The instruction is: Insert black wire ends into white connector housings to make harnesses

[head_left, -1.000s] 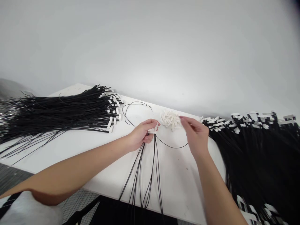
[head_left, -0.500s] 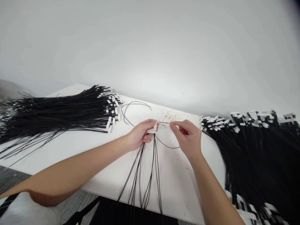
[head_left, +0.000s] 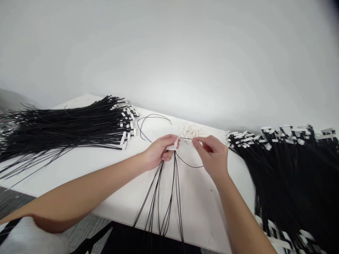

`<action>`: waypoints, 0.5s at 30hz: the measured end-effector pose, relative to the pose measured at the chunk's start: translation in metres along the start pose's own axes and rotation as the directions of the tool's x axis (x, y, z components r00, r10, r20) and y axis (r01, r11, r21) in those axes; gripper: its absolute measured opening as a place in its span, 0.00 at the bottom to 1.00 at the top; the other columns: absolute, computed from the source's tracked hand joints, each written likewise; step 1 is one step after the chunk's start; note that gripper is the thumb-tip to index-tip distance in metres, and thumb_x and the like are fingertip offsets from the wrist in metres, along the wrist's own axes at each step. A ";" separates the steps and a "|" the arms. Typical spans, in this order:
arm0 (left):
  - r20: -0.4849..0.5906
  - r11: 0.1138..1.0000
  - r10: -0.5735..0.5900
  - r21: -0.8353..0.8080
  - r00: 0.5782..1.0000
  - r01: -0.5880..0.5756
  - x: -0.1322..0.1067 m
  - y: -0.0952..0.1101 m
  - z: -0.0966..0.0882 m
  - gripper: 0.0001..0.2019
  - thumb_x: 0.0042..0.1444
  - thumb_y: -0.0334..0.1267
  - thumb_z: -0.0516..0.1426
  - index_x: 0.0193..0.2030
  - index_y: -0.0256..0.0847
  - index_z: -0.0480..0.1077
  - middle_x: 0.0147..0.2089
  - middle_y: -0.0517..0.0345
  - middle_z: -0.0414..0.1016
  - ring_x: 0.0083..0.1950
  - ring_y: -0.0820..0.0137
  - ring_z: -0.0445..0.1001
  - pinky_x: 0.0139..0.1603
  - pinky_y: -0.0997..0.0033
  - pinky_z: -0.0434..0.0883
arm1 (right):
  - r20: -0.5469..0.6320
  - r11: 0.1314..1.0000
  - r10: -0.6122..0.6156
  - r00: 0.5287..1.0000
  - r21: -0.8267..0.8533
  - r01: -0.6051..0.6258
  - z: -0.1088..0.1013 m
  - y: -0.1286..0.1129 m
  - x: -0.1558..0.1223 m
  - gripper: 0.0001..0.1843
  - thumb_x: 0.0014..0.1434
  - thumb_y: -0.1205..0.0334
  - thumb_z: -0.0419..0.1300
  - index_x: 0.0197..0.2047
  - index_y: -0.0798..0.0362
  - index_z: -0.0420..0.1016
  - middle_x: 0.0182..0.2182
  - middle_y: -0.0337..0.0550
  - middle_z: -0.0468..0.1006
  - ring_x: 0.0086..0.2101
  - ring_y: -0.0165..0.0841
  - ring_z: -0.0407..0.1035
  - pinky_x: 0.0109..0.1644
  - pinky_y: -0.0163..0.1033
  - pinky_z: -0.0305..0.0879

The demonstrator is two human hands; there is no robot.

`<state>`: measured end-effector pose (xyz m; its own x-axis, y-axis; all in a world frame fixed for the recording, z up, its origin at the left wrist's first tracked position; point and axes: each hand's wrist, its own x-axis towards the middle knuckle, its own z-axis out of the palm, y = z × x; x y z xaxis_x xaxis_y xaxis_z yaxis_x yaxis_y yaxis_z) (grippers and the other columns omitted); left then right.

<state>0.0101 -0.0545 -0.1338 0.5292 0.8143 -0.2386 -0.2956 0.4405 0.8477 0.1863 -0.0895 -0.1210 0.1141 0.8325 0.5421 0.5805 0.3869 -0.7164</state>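
My left hand [head_left: 162, 150] is closed around white plastic connectors [head_left: 176, 143], gripped between thumb and fingers above the table. Several thin black wires [head_left: 176, 187] hang from them toward the table's front edge. Just to the right, my right hand [head_left: 212, 151] pinches a single black wire [head_left: 186, 138] between thumb and index finger. That wire runs level across the gap to the connector side of my left hand. Whether its end sits inside a connector is too small to tell. Another wire curves below, between the two hands.
Loose white connectors [head_left: 192, 131] lie in a small pile behind my hands. A loose black wire [head_left: 150, 116] curls on the white table [head_left: 106, 176]. Bundled black wires with white ends [head_left: 79, 123] lie left; a larger bundle [head_left: 291, 176] hangs over the right side. A wall stands behind.
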 end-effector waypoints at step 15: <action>-0.028 0.999 -0.033 0.008 0.999 0.033 0.000 0.000 -0.001 0.10 0.50 0.42 0.56 0.29 0.37 0.61 0.31 0.62 0.62 0.16 0.87 0.45 0.15 0.80 0.43 | 0.079 0.962 -0.246 0.966 -0.104 0.254 -0.001 0.007 -0.001 0.07 0.55 0.62 0.56 0.33 0.51 0.77 0.24 0.40 0.68 0.23 0.24 0.58 0.25 0.32 0.56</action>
<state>0.0097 -0.0539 -0.1337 0.5162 0.8097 -0.2792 -0.2719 0.4641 0.8430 0.1914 -0.0883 -0.1263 -0.0968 0.7402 0.6654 0.6712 0.5422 -0.5055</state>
